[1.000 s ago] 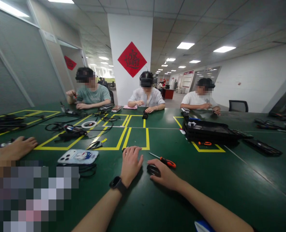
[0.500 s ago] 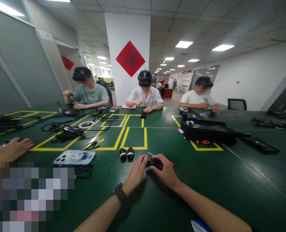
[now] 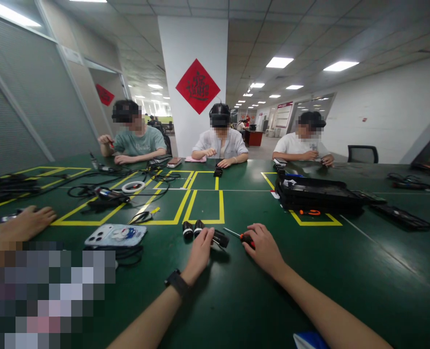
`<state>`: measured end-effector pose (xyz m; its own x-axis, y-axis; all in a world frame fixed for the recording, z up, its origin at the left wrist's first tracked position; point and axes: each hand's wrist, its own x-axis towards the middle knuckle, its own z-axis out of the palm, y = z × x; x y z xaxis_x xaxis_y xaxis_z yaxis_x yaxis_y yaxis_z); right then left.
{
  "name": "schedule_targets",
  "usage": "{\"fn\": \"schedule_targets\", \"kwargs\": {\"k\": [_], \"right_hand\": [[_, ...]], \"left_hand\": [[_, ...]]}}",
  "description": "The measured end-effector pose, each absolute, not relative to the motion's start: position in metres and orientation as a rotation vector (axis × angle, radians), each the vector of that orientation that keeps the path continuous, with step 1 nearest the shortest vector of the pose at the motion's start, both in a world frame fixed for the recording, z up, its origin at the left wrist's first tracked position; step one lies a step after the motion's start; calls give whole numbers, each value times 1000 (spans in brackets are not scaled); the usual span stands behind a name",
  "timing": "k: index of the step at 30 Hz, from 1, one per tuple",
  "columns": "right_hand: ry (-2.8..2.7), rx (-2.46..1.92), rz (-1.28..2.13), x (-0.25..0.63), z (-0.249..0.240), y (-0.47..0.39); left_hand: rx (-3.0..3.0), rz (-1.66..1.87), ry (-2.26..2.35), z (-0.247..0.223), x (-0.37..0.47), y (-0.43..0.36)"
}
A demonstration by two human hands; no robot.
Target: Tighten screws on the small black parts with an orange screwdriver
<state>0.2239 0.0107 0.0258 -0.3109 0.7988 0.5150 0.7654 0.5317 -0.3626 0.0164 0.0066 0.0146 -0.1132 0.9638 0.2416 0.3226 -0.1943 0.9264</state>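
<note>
My left hand is closed round one end of a black oblong part, whose other end sticks out to the right; what kind of part it is I cannot make out. My right hand has its fingers closed over the black and orange handle of a screwdriver at the table surface, its metal shaft pointing left toward the black part. Just beyond my left hand stand two short black cylinders with white bands, a left one and a right one partly covered by my hand.
On the green table, a phone lies on cables to the left, near another person's hand. Stacked black trays and an orange-handled tool sit at right. Three people work across the table. Cables spread at far left.
My hands have come apart. The left keeps the black part and has shifted slightly left; the right has let go of it and taken the screwdriver's handle.
</note>
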Motion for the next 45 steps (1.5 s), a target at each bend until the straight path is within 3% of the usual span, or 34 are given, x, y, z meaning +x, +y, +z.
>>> {"fn": "schedule_targets", "kwargs": {"k": [9,18,34,45], "right_hand": [[-1918,-1091,643,225,17,17],[-2004,-1055,777,227,25,14],[-2090,-1009,766,223,31,8],[-2217,-1085,501,223,21,12]], "left_hand": [[1428,1397,1307,18,16,7],[1183,1406,1178,17,17,7],[1339,1429,1275,14,15,6],[1441,1341,1216,15,18,5]]}}
